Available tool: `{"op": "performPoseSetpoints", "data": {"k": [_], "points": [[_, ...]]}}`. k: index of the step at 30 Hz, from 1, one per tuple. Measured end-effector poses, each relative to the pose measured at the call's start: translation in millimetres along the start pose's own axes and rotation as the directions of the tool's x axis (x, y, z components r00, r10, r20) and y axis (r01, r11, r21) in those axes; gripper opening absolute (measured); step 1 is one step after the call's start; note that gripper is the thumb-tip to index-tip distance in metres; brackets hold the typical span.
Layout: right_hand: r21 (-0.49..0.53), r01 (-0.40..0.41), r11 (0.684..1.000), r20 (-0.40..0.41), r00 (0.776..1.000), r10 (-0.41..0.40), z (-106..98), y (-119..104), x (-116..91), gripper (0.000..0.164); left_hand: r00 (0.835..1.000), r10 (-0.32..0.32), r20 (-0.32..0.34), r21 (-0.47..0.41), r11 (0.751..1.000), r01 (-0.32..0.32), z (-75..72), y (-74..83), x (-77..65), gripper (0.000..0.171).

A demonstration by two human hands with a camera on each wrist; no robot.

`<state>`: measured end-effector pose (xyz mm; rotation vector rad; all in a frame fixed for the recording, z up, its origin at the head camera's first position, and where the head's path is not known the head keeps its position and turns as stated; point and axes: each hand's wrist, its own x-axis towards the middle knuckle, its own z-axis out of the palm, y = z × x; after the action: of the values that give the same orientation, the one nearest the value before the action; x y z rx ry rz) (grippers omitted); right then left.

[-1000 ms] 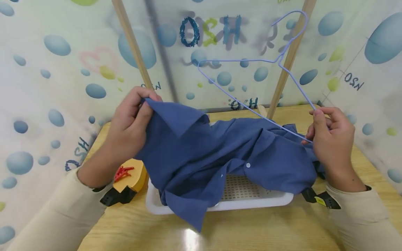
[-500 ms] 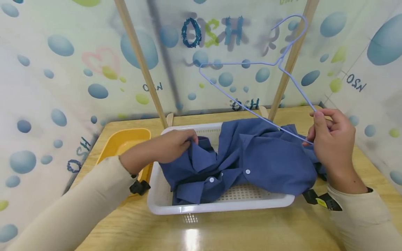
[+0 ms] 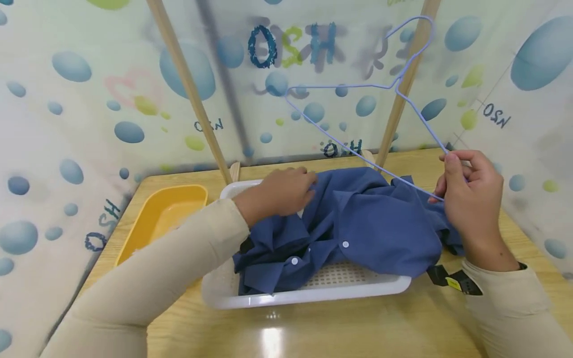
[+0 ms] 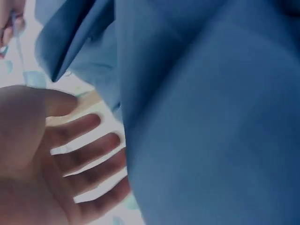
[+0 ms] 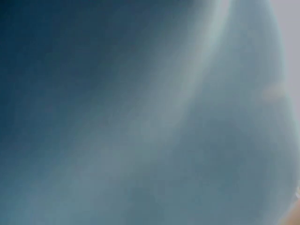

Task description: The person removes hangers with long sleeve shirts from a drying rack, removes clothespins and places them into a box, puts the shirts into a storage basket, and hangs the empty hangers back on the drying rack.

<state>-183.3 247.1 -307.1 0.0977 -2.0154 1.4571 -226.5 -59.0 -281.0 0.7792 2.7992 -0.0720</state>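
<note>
A blue button-up shirt (image 3: 380, 228) lies bunched over a white perforated basket (image 3: 344, 291). My right hand (image 3: 476, 194) pinches one end of a thin light-blue wire hanger (image 3: 358, 154), whose hook points up and whose lower bar crosses above the shirt. Over the left part of the shirt is my left hand (image 3: 286, 191), close to the cloth. The left wrist view shows this left hand (image 4: 70, 159) with fingers spread and nothing gripped, beside hanging blue cloth (image 4: 211, 117). Blurred shirt fabric (image 5: 140, 117) fills the right wrist view.
At the left of the wooden table (image 3: 358, 328) sits a yellow tray (image 3: 167, 214), partly hidden by the left sleeve. Two wooden poles (image 3: 192, 94) rise behind the basket. A patterned sheet (image 3: 286, 134) closes off the back and sides.
My left hand lowers the raised shirt edge into the basket, lets go of it, then moves right across the shirt. The right hand with the hanger stays almost in place.
</note>
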Motion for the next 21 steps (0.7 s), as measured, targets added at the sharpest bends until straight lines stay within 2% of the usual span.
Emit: {"op": "performPoseSetpoints", "data": {"k": [2,4,9,14,17,21], "points": [[0.006,-0.012,1.0,-0.017,1.0,0.012,-1.9,-0.1,2.8,0.015,0.999,0.007,-0.049,-0.005,1.0,-0.007,0.5,8.9,18.7,0.042],[0.016,-0.029,0.999,-0.031,0.999,0.029,-3.8,1.0,5.2,0.014,0.998,0.003,-0.065,-0.019,1.0,-0.004,1.6,17.7,35.9,0.049],[0.052,-0.069,0.996,-0.054,0.996,0.072,-6.0,6.2,9.3,0.013,1.0,-0.005,-0.011,-0.06,0.998,0.004,4.2,35.8,68.4,0.069],[0.005,-0.087,0.996,-0.065,0.994,0.087,-9.8,11.8,11.6,0.014,0.999,0.021,0.049,-0.076,0.997,-0.018,12.9,48.4,93.1,0.083],[-0.024,-0.076,0.997,-0.071,0.995,0.074,-11.5,13.8,12.2,0.018,0.998,0.046,0.053,-0.101,0.994,-0.04,17.1,50.9,104.1,0.084],[-0.036,-0.041,0.999,-0.073,0.997,0.038,-12.8,14.1,13.7,0.023,0.996,0.093,-0.013,-0.127,0.987,-0.094,21.2,48.7,112.8,0.069]]}}
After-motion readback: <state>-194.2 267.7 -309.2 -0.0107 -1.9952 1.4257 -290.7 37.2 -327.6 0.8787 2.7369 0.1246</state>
